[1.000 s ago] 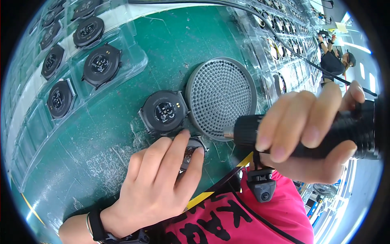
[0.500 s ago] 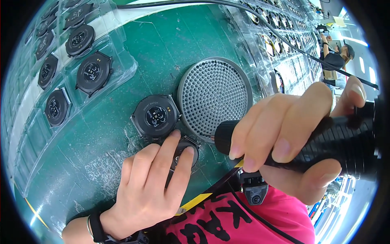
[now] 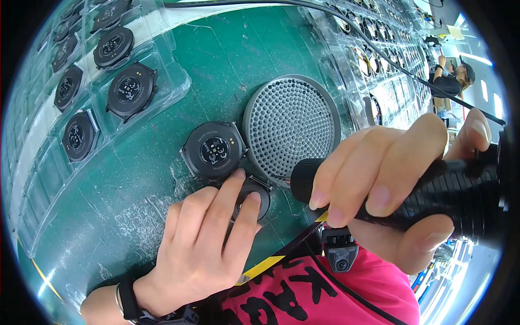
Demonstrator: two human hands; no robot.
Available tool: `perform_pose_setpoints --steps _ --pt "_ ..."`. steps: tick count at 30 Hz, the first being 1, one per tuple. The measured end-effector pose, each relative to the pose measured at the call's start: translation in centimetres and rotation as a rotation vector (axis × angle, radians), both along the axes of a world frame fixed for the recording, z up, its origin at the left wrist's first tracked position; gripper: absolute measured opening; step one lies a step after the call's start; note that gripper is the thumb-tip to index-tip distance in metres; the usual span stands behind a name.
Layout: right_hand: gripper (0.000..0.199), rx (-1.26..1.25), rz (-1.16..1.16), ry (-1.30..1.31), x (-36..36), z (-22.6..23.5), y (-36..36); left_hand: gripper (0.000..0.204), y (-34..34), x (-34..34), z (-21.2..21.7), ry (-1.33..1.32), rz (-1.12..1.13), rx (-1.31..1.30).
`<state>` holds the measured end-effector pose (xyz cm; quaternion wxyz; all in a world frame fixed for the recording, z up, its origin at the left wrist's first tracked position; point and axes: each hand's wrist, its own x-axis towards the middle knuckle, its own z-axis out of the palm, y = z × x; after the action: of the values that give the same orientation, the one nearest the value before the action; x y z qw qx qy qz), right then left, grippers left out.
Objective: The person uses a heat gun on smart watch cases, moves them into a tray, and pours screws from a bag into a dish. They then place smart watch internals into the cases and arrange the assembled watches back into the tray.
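My left hand (image 3: 203, 246) presses its extended fingers on a small round black smartwatch case (image 3: 261, 205) on the table, steadying it; the fingers cover part of it. Just beyond, touching or nearly touching the fingertips, a larger smartwatch case (image 3: 213, 151) lies with its sensor back up. In my right hand (image 3: 384, 173) is a thick black electric screwdriver (image 3: 449, 189), held sideways with the fingers wrapped round it. Its thin bit points left, over the near edge of a round grey dish (image 3: 292, 127) full of small holes. Whether screws sit in the holes is too small to tell.
Clear plastic trays (image 3: 179, 89) with several black watch cases stand at the far left. More trays (image 3: 374, 59) with round watch parts line the far right. A black cable (image 3: 379, 51) runs across the back. A co-worker (image 3: 452, 78) is at the far right.
The view has shifted slightly, so the table items appear a little farther right. The screwdriver bit has moved slightly farther over the dish. Both hands keep about the same pose.
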<state>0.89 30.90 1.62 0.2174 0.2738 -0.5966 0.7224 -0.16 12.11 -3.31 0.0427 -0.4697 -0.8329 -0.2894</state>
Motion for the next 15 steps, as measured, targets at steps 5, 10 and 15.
perform_pose_setpoints --steps 5,10,15 --pt "0.056 0.000 0.023 0.022 0.6 0.4 1.0 0.030 0.0 -0.1 0.1 -0.002 -0.006 -0.003" --pt "0.055 0.002 0.046 0.039 -0.9 -0.2 1.3 0.034 0.2 0.1 0.2 -0.040 -0.015 0.015" --pt "0.055 0.007 0.060 0.031 1.0 0.4 0.8 0.045 0.2 0.2 0.4 -0.116 -0.002 0.045"
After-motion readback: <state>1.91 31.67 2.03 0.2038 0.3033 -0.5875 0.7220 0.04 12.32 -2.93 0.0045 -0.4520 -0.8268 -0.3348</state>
